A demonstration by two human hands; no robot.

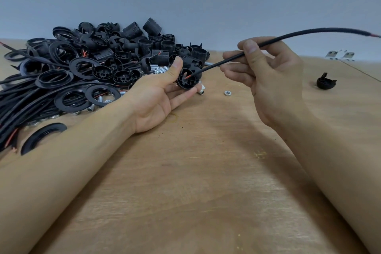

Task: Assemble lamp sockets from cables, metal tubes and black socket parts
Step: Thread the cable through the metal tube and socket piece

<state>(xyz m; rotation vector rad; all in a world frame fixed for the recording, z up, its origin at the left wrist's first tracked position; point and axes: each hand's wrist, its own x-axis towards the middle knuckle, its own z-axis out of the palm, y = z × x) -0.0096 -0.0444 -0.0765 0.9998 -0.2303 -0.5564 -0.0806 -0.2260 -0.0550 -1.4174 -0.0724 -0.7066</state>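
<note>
Two hands meet above the middle of a wooden bench (206,171), and we see both bare forearms reaching in from the near edge. The left hand (158,97) lies palm up, its thumb and fingers curled round a black socket part (188,77), which it holds just clear of the bench with the open side turned toward the right. The right hand (266,76) pinches a black cable (309,34) between thumb and forefinger, the other fingers loosely curled beneath. We note that the cable slopes down to the left, and its stripped end, showing a red wire, sits at the opening of the socket part; whether it has entered the hole we cannot tell. The far end of the cable arcs away to the right edge of the view, where red wire also shows. Behind the left hand rises a large heap of black socket parts (115,47), with flat black rings (55,76) spread on its near side and a bundle of black cables (18,99) running off to the left. Short metal tubes (158,70) lie at the foot of the heap. A single metal nut (227,93) rests on the bench between the hands, and one loose black cap (325,81) lies well apart to the right.
</note>
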